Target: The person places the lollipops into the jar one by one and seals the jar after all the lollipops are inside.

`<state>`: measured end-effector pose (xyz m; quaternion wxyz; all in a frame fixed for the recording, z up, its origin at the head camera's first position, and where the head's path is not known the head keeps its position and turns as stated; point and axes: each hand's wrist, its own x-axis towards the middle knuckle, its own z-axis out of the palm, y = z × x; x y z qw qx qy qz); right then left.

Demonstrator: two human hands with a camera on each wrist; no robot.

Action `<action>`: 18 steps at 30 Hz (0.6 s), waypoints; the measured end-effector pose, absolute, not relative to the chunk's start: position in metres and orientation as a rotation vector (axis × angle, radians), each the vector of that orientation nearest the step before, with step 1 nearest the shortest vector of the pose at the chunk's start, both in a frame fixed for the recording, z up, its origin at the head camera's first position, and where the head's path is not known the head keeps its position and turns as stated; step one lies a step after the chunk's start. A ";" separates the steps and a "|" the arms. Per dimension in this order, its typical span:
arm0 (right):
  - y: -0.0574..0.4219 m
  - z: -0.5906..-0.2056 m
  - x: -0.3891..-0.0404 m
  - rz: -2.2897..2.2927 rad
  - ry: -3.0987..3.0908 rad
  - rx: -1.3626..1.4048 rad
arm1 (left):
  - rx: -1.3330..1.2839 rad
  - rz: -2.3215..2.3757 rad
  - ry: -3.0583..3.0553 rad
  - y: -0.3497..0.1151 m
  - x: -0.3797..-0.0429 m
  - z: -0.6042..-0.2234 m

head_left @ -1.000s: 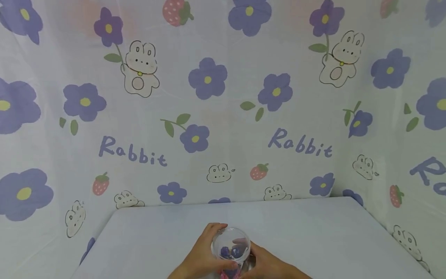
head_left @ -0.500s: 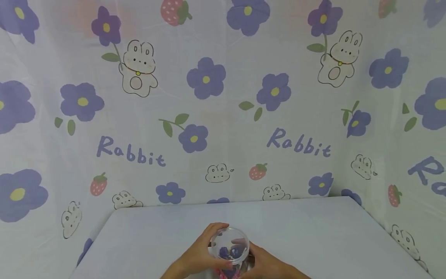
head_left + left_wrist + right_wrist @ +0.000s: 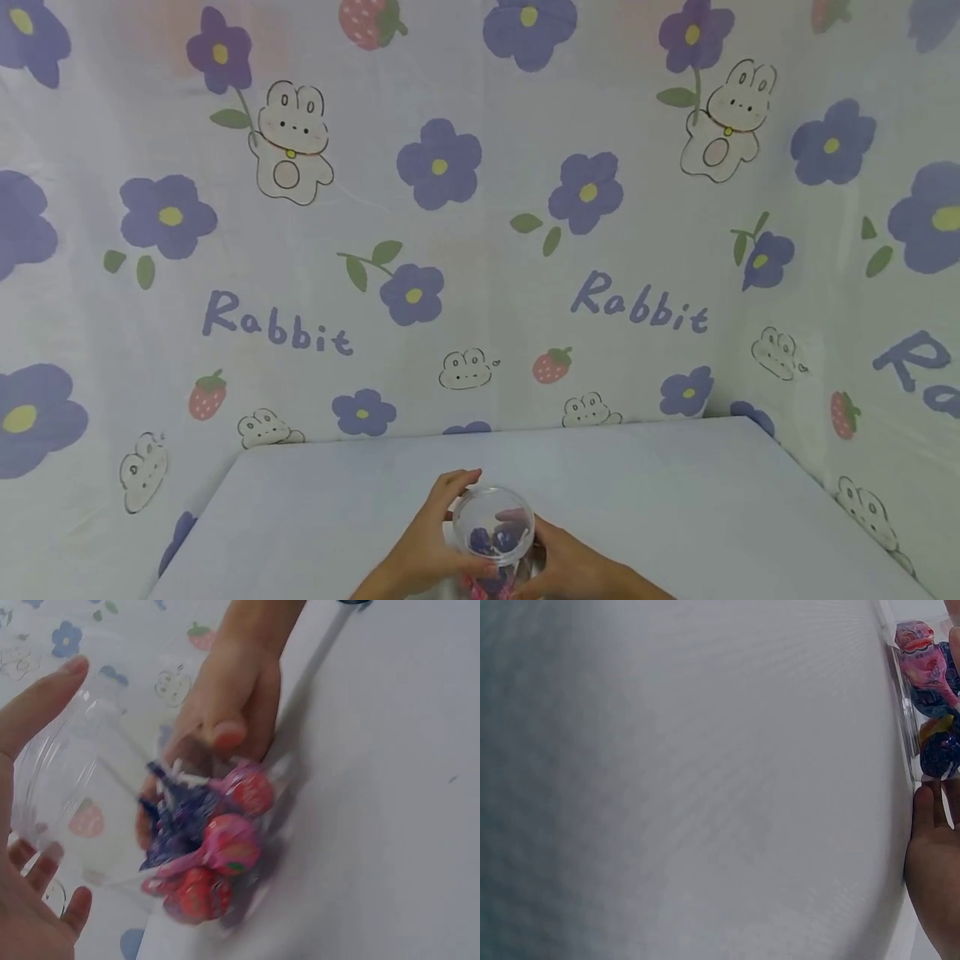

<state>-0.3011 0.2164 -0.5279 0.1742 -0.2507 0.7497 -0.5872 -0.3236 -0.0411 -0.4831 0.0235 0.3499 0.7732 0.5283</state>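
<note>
A clear plastic jar (image 3: pixel 491 507) stands at the near middle of the white table, between both hands. Inside lie several wrapped lollipops (image 3: pixel 232 844), some pink and red, others dark blue, with white sticks. My left hand (image 3: pixel 427 542) holds the jar around its round top end, thumb at the front and fingers spread toward the back; one finger lifts at the rim. Lower down, my right hand (image 3: pixel 573 562) grips the jar's right side. The right wrist view catches only the jar's edge and part of the right hand (image 3: pixel 936 874).
The white tabletop (image 3: pixel 637 483) stretches back to a fabric wall (image 3: pixel 495 250) printed with purple flowers, rabbits and strawberries. More printed fabric (image 3: pixel 847 350) rises on the right side.
The left hand's fingers have lifted and spread slightly at the jar's rim. The right hand keeps its grip. The head view has shifted slightly.
</note>
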 end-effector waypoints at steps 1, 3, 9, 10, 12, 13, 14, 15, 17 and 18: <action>0.216 -0.527 -0.301 -1.661 2.131 -0.724 | 1.072 1.662 2.417 -0.039 -0.321 -0.484; 0.216 -0.526 -0.301 -1.653 2.142 -0.744 | 1.047 1.704 2.462 -0.035 -0.315 -0.485; 0.217 -0.524 -0.300 -1.662 2.116 -0.737 | 1.041 1.692 2.502 -0.034 -0.311 -0.482; 0.217 -0.524 -0.300 -1.664 2.110 -0.739 | 1.060 1.672 2.478 -0.036 -0.313 -0.480; 0.217 -0.524 -0.300 -1.660 2.112 -0.736 | 1.092 1.616 2.416 -0.041 -0.320 -0.477; 0.217 -0.524 -0.300 -1.658 2.113 -0.734 | 1.107 1.589 2.367 -0.043 -0.323 -0.476; 0.217 -0.524 -0.300 -1.658 2.112 -0.730 | 1.114 1.558 2.318 -0.046 -0.327 -0.474; 0.216 -0.524 -0.300 -1.657 2.112 -0.723 | 1.115 1.528 2.270 -0.048 -0.331 -0.472; 0.216 -0.523 -0.300 -1.657 2.116 -0.712 | 1.117 1.471 2.193 -0.052 -0.338 -0.469; 0.216 -0.523 -0.300 -1.657 2.117 -0.712 | 1.117 1.451 2.166 -0.053 -0.341 -0.468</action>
